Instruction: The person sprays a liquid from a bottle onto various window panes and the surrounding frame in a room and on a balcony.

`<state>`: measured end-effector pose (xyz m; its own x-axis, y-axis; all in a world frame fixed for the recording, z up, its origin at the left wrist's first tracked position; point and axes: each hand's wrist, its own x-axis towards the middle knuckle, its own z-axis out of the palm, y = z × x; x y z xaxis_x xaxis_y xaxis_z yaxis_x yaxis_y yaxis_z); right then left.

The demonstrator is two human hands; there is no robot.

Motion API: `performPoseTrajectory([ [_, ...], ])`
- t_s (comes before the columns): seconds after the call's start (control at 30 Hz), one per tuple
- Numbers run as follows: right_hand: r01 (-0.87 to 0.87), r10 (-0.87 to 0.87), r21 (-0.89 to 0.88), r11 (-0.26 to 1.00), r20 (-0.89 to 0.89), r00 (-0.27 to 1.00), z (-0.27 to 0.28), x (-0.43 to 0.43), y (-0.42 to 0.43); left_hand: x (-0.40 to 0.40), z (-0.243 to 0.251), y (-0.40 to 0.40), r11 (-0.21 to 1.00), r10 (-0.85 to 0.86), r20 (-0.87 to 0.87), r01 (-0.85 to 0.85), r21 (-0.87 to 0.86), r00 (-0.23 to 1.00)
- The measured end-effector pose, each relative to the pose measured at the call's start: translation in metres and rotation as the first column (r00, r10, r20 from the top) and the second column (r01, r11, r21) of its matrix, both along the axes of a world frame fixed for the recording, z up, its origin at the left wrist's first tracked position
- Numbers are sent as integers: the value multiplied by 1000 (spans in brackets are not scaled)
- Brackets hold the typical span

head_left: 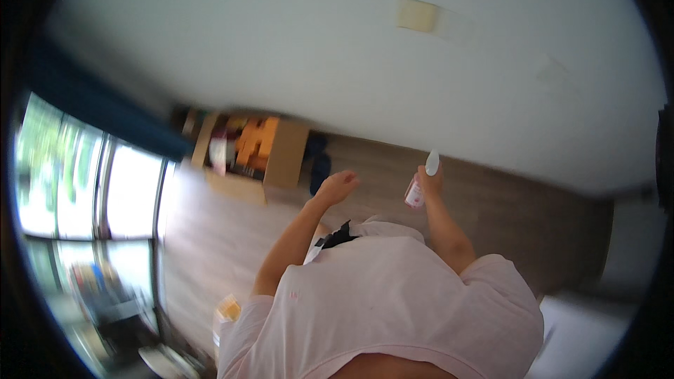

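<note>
In my right hand [434, 183] is a spray bottle with a white spray head [432, 163] and a pink-and-white body [414, 195]. It is tilted, its head towards the wall, and the body bears writing. My left hand [337, 188] hangs over the floor with its fingers bent inward. I see no thing in it, but blur hides how far the fingers are closed. Dark blue slippers [320, 171] lie on the floor just past the left hand.
Before me rises a pale wall [295, 52] with a yellowish patch [417, 15]. A cardboard box [287, 152] holding orange packages [256, 142] stands against it at left. Farther left are a dark blue curtain [100, 100] and glass windows [131, 195]. The floor [505, 216] looks like wood planks.
</note>
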<state>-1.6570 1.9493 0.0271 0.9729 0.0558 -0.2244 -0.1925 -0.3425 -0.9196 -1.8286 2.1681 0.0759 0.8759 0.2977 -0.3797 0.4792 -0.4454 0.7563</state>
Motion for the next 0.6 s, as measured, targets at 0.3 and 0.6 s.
performPoseTrajectory([
  [0.3, 884, -825, -66, 463, 331, 457, 33, -167, -36, -25, -18, 95, 740, -646, 83, 649, -177, 759],
  [0.6, 913, -817, -29, 407, 435, 379, 9, -397, 32, -174, -75, 159, 547, -822, 94, 824, -146, 562],
])
